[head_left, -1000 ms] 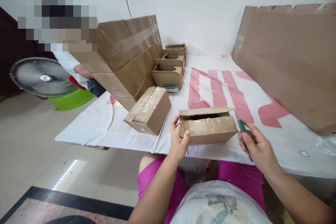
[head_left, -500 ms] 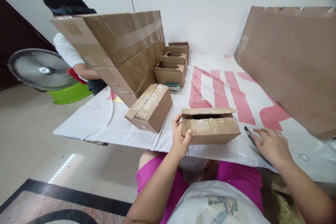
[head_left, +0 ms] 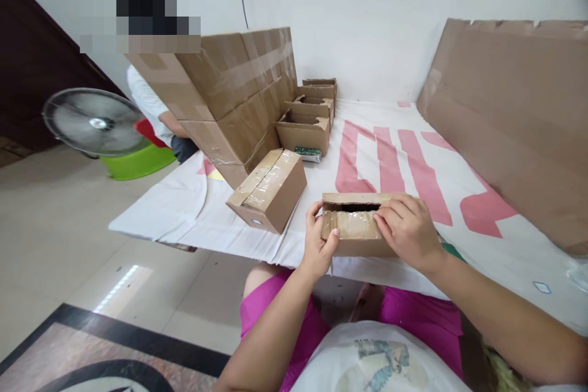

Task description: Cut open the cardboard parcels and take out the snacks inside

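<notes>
A small cardboard box (head_left: 356, 247) lies in front of me at the table's near edge, its taped top slit open along a dark gap. My left hand (head_left: 320, 242) grips its left end, thumb on the near side and fingers behind. Over the right part of the top, my right hand (head_left: 407, 229) has its fingers bent and pinched at the edge of the slit flap. Its fingertips partly cover the gap. Under my right wrist, a green-handled cutter (head_left: 452, 250) rests on the cloth, mostly hidden by the forearm.
A taped box (head_left: 269, 190) stands to the left, before a tall carton stack (head_left: 229, 98). Open boxes (head_left: 303, 135) line up behind, with a small green packet (head_left: 309, 154). A large cardboard sheet (head_left: 509, 122) stands right. Another person (head_left: 151, 104) sits beyond the stack near a fan (head_left: 98, 122).
My right hand has moved left from beside the cutter onto the box's top edge, leaving the cutter on the table. My left hand keeps its hold on the box end.
</notes>
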Available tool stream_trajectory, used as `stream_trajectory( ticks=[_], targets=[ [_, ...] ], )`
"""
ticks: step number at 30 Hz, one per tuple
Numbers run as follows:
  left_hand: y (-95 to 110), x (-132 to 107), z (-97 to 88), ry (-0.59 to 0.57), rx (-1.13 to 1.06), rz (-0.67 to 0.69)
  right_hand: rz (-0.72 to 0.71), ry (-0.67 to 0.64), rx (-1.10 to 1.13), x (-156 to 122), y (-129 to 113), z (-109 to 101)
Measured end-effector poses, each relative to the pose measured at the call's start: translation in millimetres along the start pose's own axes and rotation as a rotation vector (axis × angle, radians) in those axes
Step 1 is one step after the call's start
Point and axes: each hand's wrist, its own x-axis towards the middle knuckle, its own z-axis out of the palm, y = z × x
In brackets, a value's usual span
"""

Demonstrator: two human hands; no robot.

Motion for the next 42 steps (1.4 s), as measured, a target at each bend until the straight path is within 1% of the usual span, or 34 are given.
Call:
stream_trajectory(
  ticks=[3, 6, 9, 11, 13, 15, 17, 19, 21, 25, 33, 38, 40, 42],
  targets=[
    [-0.1, 0.7, -0.2, -0.009, -0.009, 0.002, 0.038, 0.008, -0.004, -1.1, 7.1, 1.5],
    [0.7, 0.8, -0.7, -0.010, -0.024, 0.007, 0.136, 0.023, -0.004, -4.7, 25.1, 2.8],
    [1.3, 0.3, -1.2, -0.016, -0.031, 0.004, 0.273, 0.114, -0.053, -11.3, 47.2, -3.2],
    [0.9, 0.7, -0.9, -0.023, -0.029, -0.002, 0.310, 0.160, -0.069, -16.7, 53.1, -11.3],
    [0.0, 1.9, -0.2, -0.018, -0.030, -0.002, 0.231, 0.136, -0.007, -22.1, 46.9, -18.4],
    [-0.9, 3.2, 0.6, -0.012, -0.025, -0.001, 0.078, 0.071, 0.101, -26.8, 32.3, -20.6],
    [-1.3, 3.7, 0.6, -0.011, -0.015, 0.002, -0.045, 0.038, 0.189, -30.6, 16.7, -17.6],
    [-1.2, 2.7, 0.0, -0.016, -0.014, 0.002, -0.082, 0.042, 0.238, -33.7, 6.2, -12.6],
    [-0.9, 1.0, -1.0, -0.022, -0.025, 0.005, -0.069, 0.056, 0.267, -36.4, 1.8, -9.3],
    [-0.8, -0.7, -1.3, -0.021, -0.038, 0.015, -0.045, 0.055, 0.269, -39.4, 1.4, -9.7],
    [-1.1, 0.8, 0.3, -0.014, -0.066, -0.004, -0.013, 0.095, 0.290, -34.8, -4.3, -7.6],
    [-0.8, 0.4, 0.1, -0.014, -0.074, -0.010, 0.004, 0.071, 0.221, -31.9, -6.0, 0.9],
    [-0.5, 0.4, -0.2, -0.014, -0.059, -0.010, 0.026, 0.070, 0.208, -28.9, -5.2, 4.7],
    [-0.3, 0.5, -0.9, -0.018, -0.033, -0.007, 0.090, 0.092, 0.215, -24.3, -1.8, 6.5]
  ],
)
